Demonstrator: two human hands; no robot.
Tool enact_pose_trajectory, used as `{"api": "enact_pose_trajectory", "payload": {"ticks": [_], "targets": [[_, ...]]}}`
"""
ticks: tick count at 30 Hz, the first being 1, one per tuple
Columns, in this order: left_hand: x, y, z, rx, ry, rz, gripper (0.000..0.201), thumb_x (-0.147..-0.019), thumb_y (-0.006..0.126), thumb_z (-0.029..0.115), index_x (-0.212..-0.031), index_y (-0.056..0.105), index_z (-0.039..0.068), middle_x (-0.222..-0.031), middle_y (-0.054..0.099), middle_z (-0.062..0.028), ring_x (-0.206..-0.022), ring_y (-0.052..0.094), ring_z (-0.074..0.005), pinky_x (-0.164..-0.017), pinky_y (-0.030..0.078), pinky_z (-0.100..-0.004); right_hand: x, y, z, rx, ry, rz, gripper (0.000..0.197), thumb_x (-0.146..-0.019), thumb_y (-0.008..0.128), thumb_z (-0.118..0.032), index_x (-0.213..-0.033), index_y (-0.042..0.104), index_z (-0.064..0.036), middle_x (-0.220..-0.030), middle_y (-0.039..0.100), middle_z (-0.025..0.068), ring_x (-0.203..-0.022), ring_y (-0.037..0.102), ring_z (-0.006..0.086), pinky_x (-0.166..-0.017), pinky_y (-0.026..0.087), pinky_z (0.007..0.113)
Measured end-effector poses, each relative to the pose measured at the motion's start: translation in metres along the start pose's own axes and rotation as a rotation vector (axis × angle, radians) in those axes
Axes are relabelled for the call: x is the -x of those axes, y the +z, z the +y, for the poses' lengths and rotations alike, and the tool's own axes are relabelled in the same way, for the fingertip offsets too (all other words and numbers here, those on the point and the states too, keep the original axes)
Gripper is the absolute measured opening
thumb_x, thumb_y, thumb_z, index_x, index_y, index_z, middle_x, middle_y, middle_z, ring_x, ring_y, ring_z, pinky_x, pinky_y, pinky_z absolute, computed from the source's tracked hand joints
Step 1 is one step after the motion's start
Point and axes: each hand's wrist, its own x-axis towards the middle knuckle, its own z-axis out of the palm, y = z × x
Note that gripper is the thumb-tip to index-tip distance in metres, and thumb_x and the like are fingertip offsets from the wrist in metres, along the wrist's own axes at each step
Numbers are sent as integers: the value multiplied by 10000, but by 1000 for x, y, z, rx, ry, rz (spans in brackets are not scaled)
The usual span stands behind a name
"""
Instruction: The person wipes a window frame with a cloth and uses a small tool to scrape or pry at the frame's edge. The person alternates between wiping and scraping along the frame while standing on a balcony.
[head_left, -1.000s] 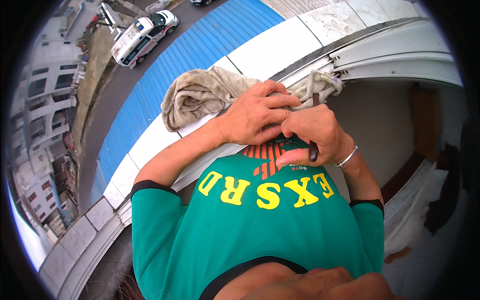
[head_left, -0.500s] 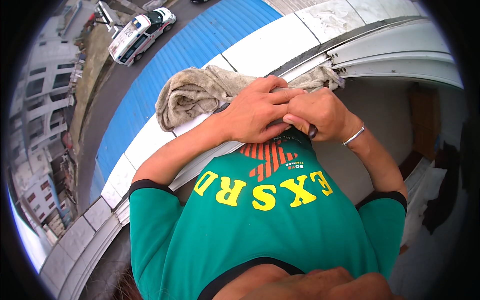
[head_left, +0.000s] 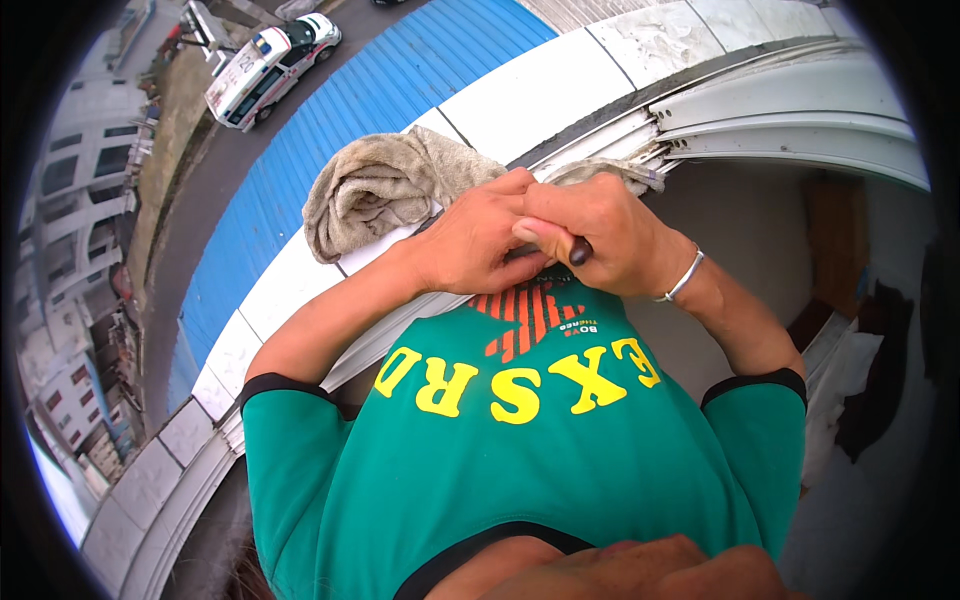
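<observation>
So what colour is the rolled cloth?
The rolled cloth is greyish beige, clearest in the head view.

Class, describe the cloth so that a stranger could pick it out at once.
Find the white ledge beside the blue roof. On it, up and left from the left hand, lies the cloth: beige and rolled into soft folds, unlike the flat ledge and ridged roof.

Cloth (head_left: 365, 195) lies on ledge (head_left: 525, 85), vehicle (head_left: 265, 78) beyond, left
</observation>
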Motion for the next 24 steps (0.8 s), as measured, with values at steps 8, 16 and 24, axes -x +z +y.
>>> {"api": "enact_pose_trajectory", "payload": {"ticks": [8,16,24], "targets": [[-30,19,-6,-121,97,40,169,-784,728,171,-914,662,85,-916,667,-76,-953,596,-324,-784,502,-426,5,-15,28,147,20,-29,210,-987,622,-260,-921,616,-61,-643,609,169,-595,636,370,-547,508,409],[-7,13,-2,-23,39,38,269,-785,727,165,-1049,704,119,-1075,681,-78,-1064,565,-317,-880,480,-413,15,-11,19,197,-145,-188,170,-973,620,-229,-937,608,-63,-805,667,135,-688,662,342,-607,542,399],[-23,22,-2,-171,72,13,304,-796,731,207,-1082,708,108,-1246,638,-69,-1076,541,-311,-924,453,-432,30,-23,28,254,-218,-168,231,-954,667,-233,-813,570,-78,-747,638,111,-676,658,313,-572,530,387]]}}
